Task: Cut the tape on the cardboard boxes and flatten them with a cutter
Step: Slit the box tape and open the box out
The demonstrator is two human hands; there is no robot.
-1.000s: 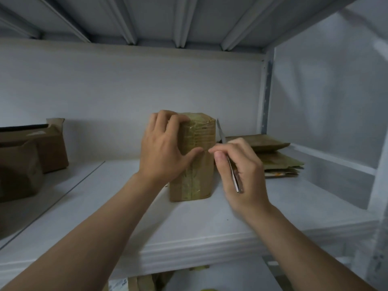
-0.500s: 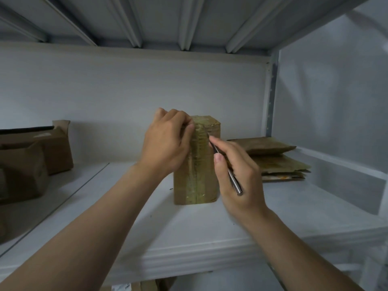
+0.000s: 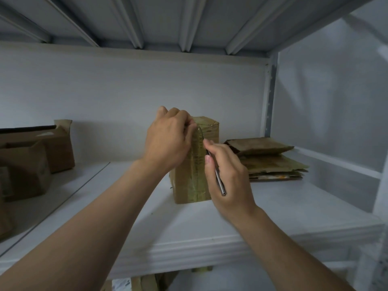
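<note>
Upper left of box (image 3: 196, 175) behind left hand (image 3: 168, 141)

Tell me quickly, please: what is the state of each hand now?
Left hand: fingers curled round the top of the taped box, holding it.
Right hand: gripping the cutter, its tip at the box's tape.

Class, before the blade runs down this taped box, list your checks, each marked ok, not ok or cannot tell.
1. Taped cardboard box stands upright on shelf: ok.
2. Left hand holds the box's top: ok.
3. Right hand grips cutter: ok.
4. Cutter tip on tape seam near top: ok.
5. Left fingers clear of tip: not ok, close beside it.
6. Blade through the tape: cannot tell.
</note>
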